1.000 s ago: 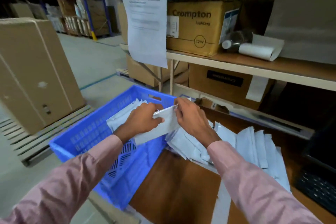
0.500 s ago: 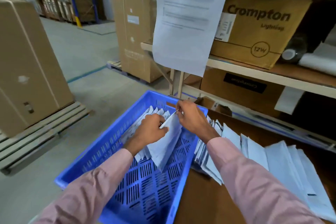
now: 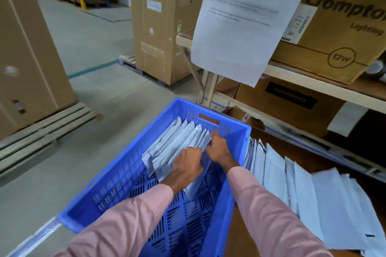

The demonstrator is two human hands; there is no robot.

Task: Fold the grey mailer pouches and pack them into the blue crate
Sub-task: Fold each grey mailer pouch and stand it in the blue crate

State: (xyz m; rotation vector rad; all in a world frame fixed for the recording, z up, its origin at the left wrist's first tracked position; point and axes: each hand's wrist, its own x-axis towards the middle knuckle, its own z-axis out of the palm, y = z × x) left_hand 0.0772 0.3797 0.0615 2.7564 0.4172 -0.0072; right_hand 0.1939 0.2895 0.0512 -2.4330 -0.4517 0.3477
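The blue crate sits at the left end of the brown table, and a row of folded grey pouches stands on edge at its far end. Both my hands are inside the crate. My left hand grips the near edge of a folded grey pouch at the front of that row. My right hand pinches the same pouch at its top corner. Several unfolded grey pouches lie fanned out on the table to the right of the crate.
A shelf rack with cardboard boxes stands behind the table, and a printed sheet hangs from it above the crate. Tall cartons on pallets stand on the grey floor to the left and behind.
Both hands have carried the folded pouch from above the table edge down into the crate, against the standing row. The view has swung left and down over the crate.
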